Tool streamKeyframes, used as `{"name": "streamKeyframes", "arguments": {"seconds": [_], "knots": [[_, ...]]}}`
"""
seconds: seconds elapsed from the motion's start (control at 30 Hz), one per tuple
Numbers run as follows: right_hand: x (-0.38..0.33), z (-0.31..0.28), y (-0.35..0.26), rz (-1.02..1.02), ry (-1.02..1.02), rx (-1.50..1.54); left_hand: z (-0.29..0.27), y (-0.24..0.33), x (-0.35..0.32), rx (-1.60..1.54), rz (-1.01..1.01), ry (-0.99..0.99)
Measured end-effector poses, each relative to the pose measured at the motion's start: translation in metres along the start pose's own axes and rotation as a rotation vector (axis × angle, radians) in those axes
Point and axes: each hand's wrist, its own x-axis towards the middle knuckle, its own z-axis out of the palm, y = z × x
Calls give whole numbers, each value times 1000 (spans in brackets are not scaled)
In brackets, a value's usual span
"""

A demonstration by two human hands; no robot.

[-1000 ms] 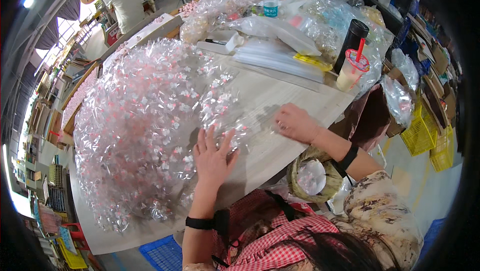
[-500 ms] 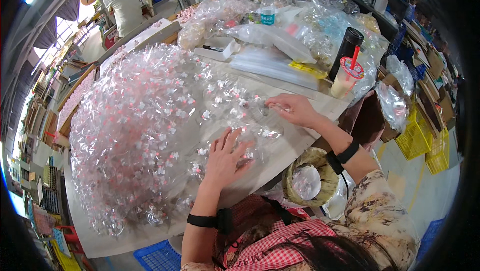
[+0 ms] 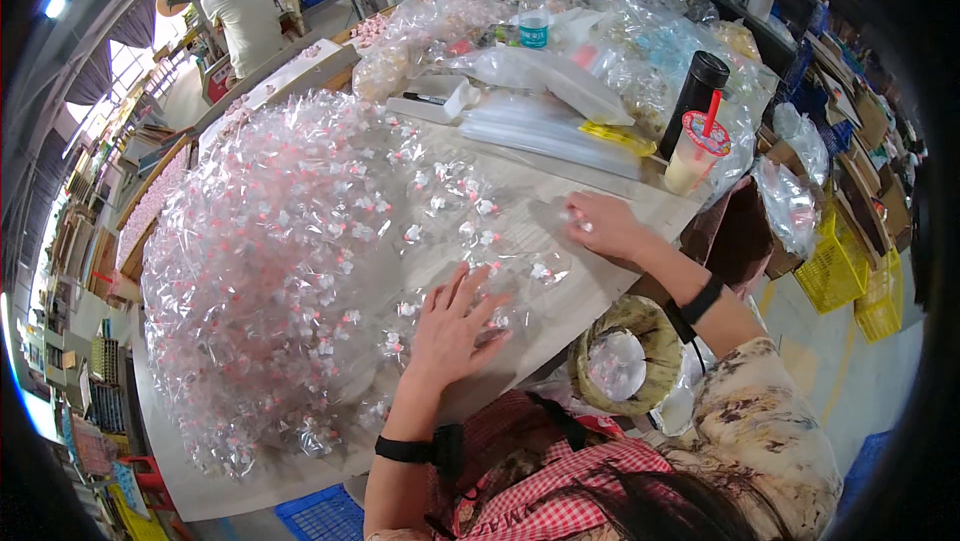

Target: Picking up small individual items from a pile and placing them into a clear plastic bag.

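My left hand [image 3: 458, 326] lies with its fingers spread on a few small clear packets with white and pink pieces at the near side of the table. To the right, my right hand [image 3: 605, 225] is closed in a pinch on a small clear packet [image 3: 552, 215], whose transparent film shows at the fingertips; what is inside is mostly hidden. Between the hands a loose packet [image 3: 543, 271] rests on the paper-covered table [image 3: 560, 326]. More packets [image 3: 450, 186] are scattered just beyond. A large heap of the same packets [image 3: 265, 261] fills the left side.
Flat clear bags [image 3: 545, 131] lie at the back, beside a white tray [image 3: 432, 106] with a pen. A black tumbler [image 3: 694, 106], a drink cup with a red straw [image 3: 693, 156] and a water bottle [image 3: 533, 16] stand there. Below the table's right edge is a lined bin [image 3: 655, 341].
My right hand has moved a little right, toward the table's edge, drawing a clear packet away from the scattered ones. My left hand has shifted only slightly.
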Motion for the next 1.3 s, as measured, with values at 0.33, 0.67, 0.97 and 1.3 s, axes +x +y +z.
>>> {"name": "streamKeyframes", "arguments": {"seconds": [0.33, 0.67, 0.97, 1.3], "knots": [[-104, -43, -43, -303, -865, 210, -5, 0, -1, -25, 17, 10], [51, -14, -48, -459, 20, 250, -4, -1, -1, -11, 24, 37], [110, 43, -37, -372, -95, 146, 0, -1, -12, -117, 45, -30], [77, 1, -16, -105, -251, 339, -13, 1, -9, -144, -2, 4]]}}
